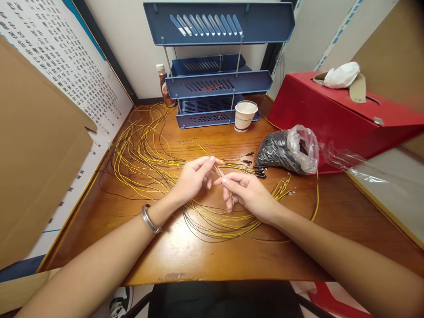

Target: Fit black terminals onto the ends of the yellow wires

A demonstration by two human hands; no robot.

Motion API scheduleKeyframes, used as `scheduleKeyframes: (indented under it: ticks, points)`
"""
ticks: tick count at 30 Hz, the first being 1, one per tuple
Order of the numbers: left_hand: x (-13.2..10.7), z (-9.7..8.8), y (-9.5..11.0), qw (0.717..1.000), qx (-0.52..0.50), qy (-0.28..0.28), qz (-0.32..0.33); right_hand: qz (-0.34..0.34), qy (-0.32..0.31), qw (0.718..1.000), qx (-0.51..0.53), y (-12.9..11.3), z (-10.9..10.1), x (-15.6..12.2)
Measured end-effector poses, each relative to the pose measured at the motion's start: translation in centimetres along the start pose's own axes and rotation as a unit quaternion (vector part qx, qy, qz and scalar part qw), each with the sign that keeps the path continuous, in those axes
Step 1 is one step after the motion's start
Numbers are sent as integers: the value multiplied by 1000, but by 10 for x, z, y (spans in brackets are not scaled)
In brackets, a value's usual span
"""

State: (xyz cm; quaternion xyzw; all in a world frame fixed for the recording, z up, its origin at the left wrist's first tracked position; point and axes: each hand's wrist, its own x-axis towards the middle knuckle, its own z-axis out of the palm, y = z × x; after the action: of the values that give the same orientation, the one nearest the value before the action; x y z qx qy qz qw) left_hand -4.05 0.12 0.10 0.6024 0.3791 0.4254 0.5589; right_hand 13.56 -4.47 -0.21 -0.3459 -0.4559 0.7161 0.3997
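Note:
Over the middle of the desk, my left hand (196, 176) pinches a thin wire (217, 169) between thumb and forefinger. My right hand (247, 192) is closed on the same wire a little lower, its fingertips close to those of the left. Beneath and around both hands lies a loose bundle of yellow and dark wires (212, 221), looping far out to the left. Small black connectors (260, 173) cap several wire ends just beyond my right hand. Other wire ends (281, 190) fan out bare-looking beside my right wrist.
A plastic bag of small dark parts (276, 152) lies open right of centre, before a red box (331, 115). Behind stand a paper cup (245, 117), a blue tiered rack (218, 84) and a drink bottle (164, 86). Cardboard (39, 150) juts in from the left.

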Motion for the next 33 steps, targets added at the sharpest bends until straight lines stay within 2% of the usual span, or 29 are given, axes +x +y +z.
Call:
scheduleKeyframes:
  ticks: [2, 13, 18, 24, 31, 33]
  points:
    - [1, 0, -1, 1000, 5, -12, -9, -15, 1, 1000, -3, 3, -1, 3]
    - [3, 2, 0, 1000, -5, 22, 11, -40, 30, 998, -47, 8, 7, -1]
    - [6, 1, 2, 996, 5, 74, 43, -20, 16, 997, -68, 7, 10, -2]
    - [11, -2, -1, 987, -33, 141, 65, -8, 4, 997, -70, 5, 11, -2]
    - [22, -16, 0, 966, -103, 232, 50, 0, -9, 992, -122, 2, 12, -5]
    - [24, -19, 1, 964, -104, 241, 46, 0, -7, 993, -117, 2, 13, -5]
